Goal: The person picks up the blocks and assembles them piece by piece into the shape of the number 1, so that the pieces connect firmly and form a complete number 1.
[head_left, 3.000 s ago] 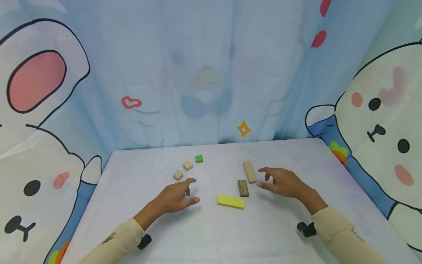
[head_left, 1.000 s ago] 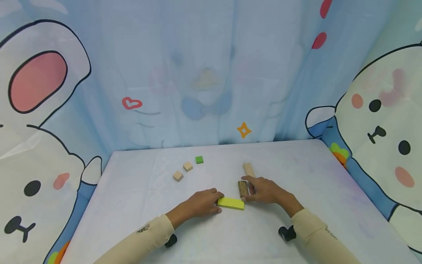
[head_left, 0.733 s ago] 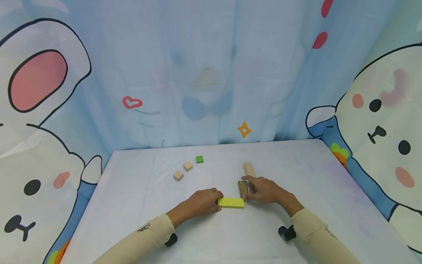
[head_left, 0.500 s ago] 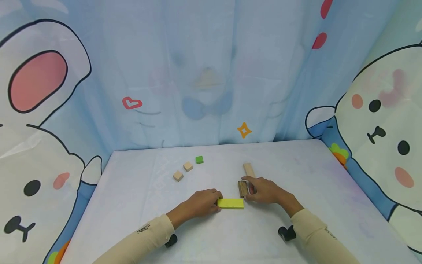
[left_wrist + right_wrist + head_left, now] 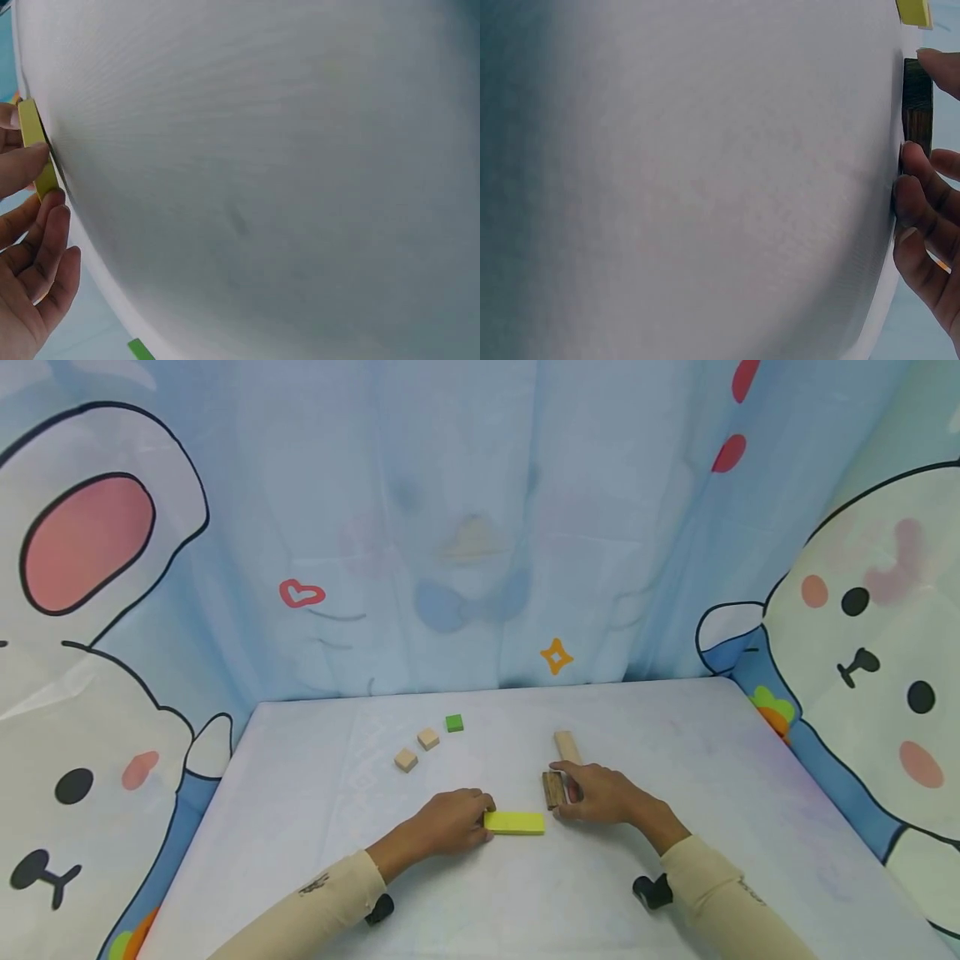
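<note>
**Your left hand [image 5: 450,822] and right hand [image 5: 603,793], each pinching a block**

Nearest to you lie your beige left sleeve [image 5: 307,902] and right sleeve [image 5: 738,897], with a small black device beneath the left wrist [image 5: 381,908] and another beneath the right [image 5: 652,891]. Your left thumb and fingers, drawn narrow, grip the left end of the yellow block [image 5: 516,823]. Note its bright lime-yellow colour, long rectangular form and straight edges; it runs left to right near the middle of the white tabletop [image 5: 480,910], its right end just beside the brown block.

Slightly farther out, your right hand holds that brown block [image 5: 553,791] between thumb and fingertip, one at each end. It is shorter than the yellow one, streaked with wood grain, nearly black in the right wrist view, and points away from you. Whether either block is lifted, you cannot tell.

Beyond your right hand, and partly hidden by it, lies a long pale wooden block [image 5: 566,746]. Farther left sit a pale cube [image 5: 406,760], a second pale cube [image 5: 428,739] and a green block [image 5: 454,723], all apart. A blue curtain [image 5: 450,485] with cartoon prints hangs behind.
</note>
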Motion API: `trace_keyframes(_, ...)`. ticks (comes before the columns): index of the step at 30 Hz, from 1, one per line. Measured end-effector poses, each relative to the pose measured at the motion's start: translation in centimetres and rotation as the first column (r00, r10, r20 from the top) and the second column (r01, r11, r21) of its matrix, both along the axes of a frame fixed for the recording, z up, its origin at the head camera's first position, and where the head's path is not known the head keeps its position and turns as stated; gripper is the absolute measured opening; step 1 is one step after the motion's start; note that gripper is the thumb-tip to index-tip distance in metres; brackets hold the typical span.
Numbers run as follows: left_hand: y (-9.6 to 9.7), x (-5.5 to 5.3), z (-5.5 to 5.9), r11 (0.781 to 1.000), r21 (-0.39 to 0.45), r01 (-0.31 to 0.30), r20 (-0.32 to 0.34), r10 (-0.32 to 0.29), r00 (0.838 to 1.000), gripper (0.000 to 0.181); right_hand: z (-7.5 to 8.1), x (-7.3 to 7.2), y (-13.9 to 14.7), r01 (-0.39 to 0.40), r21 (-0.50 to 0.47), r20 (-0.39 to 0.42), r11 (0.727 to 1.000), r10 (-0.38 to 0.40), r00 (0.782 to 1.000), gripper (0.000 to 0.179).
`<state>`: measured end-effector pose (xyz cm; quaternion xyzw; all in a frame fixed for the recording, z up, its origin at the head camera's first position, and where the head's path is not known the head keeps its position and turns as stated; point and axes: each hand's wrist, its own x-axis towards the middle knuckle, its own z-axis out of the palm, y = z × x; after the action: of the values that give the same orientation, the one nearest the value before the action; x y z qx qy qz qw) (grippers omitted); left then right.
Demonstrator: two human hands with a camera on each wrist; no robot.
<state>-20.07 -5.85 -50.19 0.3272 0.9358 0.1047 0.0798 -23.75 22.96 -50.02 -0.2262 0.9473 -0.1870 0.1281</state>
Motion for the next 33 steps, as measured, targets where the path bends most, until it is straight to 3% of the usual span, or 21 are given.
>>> trace_keyframes(10,-1.3,0.2,0.0,1.000,0.008,-0.014,0.009,0.014,1.000,0.036,-0.5,-0.3,-0.1,0.040,0.012,0.002,0.999,-0.040,0.999,0.077)
trace_keyframes(25,-2.9,0.1,0.3,0.997,0.055,-0.058,0.049,0.055,0.997,0.036,-0.2,-0.2,-0.3,0.022,0.012,-0.005,1.000,-0.022,1.000,0.076)
trace_keyframes(33,-3.6,0.2,0.0,0.996,0.074,-0.050,0.053,0.046,0.998,0.035,-0.2,-0.1,-0.3,0.017,0.009,-0.005,1.000,-0.017,1.000,0.076)
